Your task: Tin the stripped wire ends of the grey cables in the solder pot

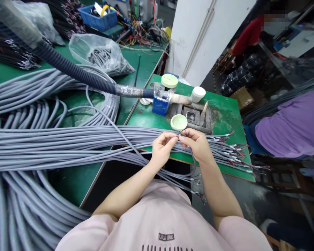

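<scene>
Thin coloured wires point(183, 132) at the end of a grey cable point(194, 161) are between my two hands. My left hand point(162, 147) pinches at the wire tips with thumb and forefinger. Close beside it, my right hand point(196, 142) is closed on the wires, and the cable bends down below it. Under both hands runs a bundle of grey cables point(94, 139), whose stripped ends point(232, 153) fan out at the right. Just beyond my fingers stands a pale green lid point(179, 122). Which single wires each hand grips is too small to tell.
A soldering-pot-like metal block point(192, 115) sits behind the lid, near a white jar point(198, 94) and a blue box point(160, 105). A dark corrugated hose point(75, 71) crosses overhead from the left. Coiled cables point(21, 202) fill the left. A person in purple point(293, 125) is at right.
</scene>
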Demonstrator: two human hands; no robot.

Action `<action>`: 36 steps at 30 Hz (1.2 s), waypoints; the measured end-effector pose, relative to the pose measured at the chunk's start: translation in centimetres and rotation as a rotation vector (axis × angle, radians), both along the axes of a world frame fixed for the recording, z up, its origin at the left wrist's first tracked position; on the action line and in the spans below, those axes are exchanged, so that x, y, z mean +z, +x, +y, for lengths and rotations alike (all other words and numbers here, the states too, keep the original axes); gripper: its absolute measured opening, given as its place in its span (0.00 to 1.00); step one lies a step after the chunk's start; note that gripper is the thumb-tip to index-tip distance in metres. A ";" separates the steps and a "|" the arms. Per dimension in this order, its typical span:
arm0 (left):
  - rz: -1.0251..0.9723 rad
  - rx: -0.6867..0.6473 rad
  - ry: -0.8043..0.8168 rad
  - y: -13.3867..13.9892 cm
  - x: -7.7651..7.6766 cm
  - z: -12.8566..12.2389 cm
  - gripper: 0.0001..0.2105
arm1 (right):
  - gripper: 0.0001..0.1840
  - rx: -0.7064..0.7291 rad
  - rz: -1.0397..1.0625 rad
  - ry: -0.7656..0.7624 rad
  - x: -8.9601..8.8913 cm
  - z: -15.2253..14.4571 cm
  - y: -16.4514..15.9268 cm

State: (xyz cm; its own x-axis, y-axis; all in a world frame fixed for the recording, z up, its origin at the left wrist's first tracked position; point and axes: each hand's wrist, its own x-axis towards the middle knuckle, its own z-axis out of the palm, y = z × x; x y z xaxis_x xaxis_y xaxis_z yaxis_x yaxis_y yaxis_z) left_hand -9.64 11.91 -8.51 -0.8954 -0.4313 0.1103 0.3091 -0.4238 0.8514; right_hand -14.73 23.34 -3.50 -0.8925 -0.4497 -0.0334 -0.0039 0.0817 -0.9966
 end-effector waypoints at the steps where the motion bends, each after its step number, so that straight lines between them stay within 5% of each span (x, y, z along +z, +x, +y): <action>1: 0.005 0.001 -0.002 0.0 -0.1 0.1 0.12 | 0.09 -0.014 0.010 -0.029 0.0 -0.1 0.0; 7: 0.044 -0.049 0.043 -0.2 -0.2 0.6 0.10 | 0.07 -0.014 0.054 -0.170 -0.1 0.3 -0.4; 24: -0.013 -0.130 0.110 -0.8 0.0 0.3 0.13 | 0.10 0.122 0.149 0.156 1.7 1.4 -1.1; 29: -0.113 -0.223 0.194 -0.7 -0.1 0.1 0.18 | 0.09 0.049 0.194 0.155 1.5 1.6 -1.2; 36: -0.081 -0.317 0.070 -0.7 -0.4 0.9 0.16 | 0.09 0.001 0.217 0.192 0.7 1.2 -1.4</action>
State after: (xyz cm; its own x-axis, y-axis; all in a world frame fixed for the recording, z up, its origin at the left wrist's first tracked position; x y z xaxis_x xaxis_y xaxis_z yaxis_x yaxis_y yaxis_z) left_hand -10.34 12.78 -8.89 -0.9909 -0.1340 0.0133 0.0851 -0.5468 0.8329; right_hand -16.11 24.57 -2.84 -0.8877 -0.4545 0.0740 -0.2157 0.2684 -0.9388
